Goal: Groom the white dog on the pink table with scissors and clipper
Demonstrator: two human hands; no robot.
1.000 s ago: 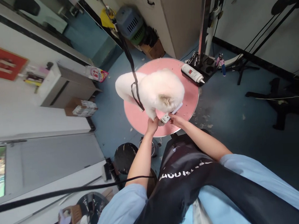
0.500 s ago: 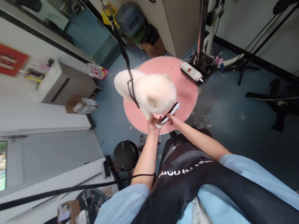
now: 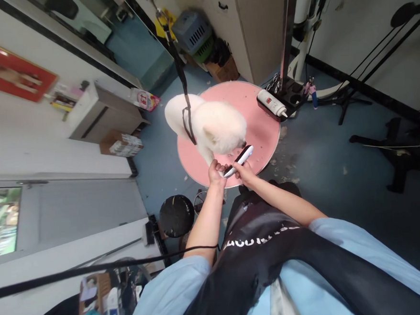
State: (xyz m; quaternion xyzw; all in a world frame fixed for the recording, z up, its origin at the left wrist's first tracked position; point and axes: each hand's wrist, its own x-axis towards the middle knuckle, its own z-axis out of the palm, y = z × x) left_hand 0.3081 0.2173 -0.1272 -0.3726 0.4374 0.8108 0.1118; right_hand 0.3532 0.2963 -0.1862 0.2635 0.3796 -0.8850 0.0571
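A fluffy white dog (image 3: 222,123) stands on a round pink grooming table (image 3: 261,125), a dark strap (image 3: 186,113) looped about its neck and shoulder. My left hand (image 3: 216,170) is closed around the dog's front paw at the table's near edge. In my right hand (image 3: 244,172) is a black-and-white hair clipper (image 3: 239,160) with a small blue light. The clipper's lower end lies against the paw in my left fingers, and its upper end is close under the dog's muzzle. Exactly where the blade touches is hidden.
A black tool tray (image 3: 289,100) with a white bottle (image 3: 271,103) and scissors adjoins the table's right edge. A round black stool (image 3: 177,216) stands left of my forearms. Beyond the table are a pet carrier (image 3: 193,32) and a cabinet (image 3: 254,25). A black cord crosses at lower left.
The dog's head has turned slightly, so its dark nose now shows beside the clipper. The whole view has shifted a little. Both hands keep their holds.
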